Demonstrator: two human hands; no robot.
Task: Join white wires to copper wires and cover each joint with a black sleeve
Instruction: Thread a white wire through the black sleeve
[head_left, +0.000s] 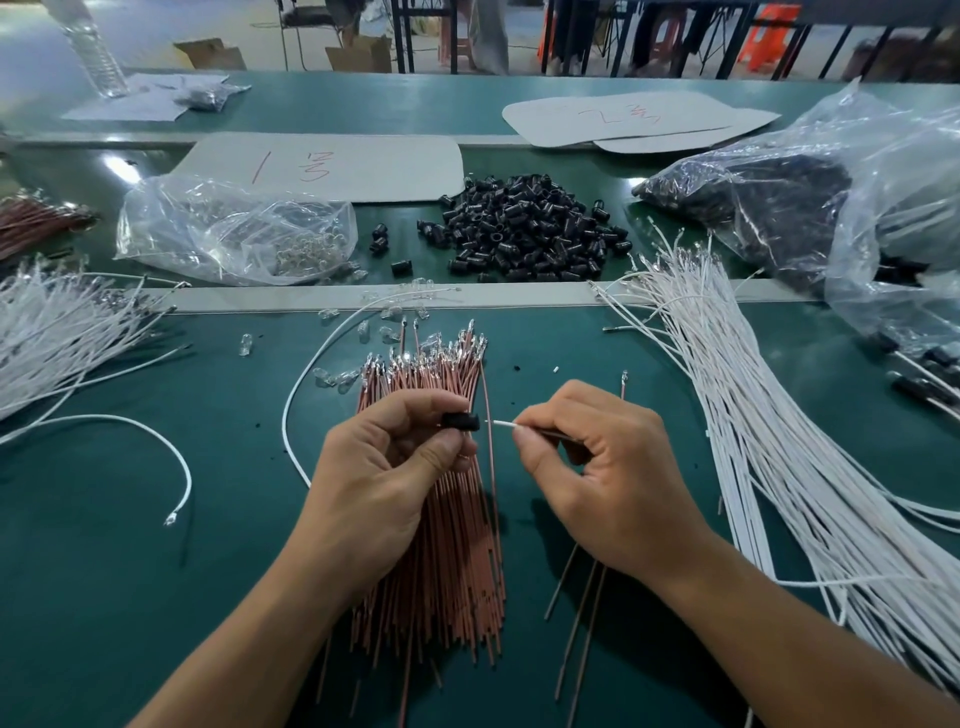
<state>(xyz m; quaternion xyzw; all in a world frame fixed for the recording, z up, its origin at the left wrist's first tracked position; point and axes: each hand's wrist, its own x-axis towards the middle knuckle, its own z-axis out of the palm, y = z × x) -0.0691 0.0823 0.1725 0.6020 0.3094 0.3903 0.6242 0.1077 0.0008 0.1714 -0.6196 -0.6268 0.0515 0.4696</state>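
My left hand (387, 462) pinches a small black sleeve (460, 421) between thumb and fingers, its opening facing right. My right hand (597, 467) pinches the end of a white wire (501, 424) together with a thin copper wire, the tip a short gap from the sleeve. Under both hands lies a bundle of copper wires (436, 561) with clear bulbs at their far ends. A big bundle of white wires (769, 441) fans out on the right. A heap of black sleeves (524, 228) sits beyond the grey strip.
More white wires (57, 327) lie at the left, with loose ones curling across the green mat (156, 571). A clear bag of bulbs (234, 234) is at the back left, a large bag of sleeves (810, 208) at the back right. Cardboard sheets (322, 166) lie behind.
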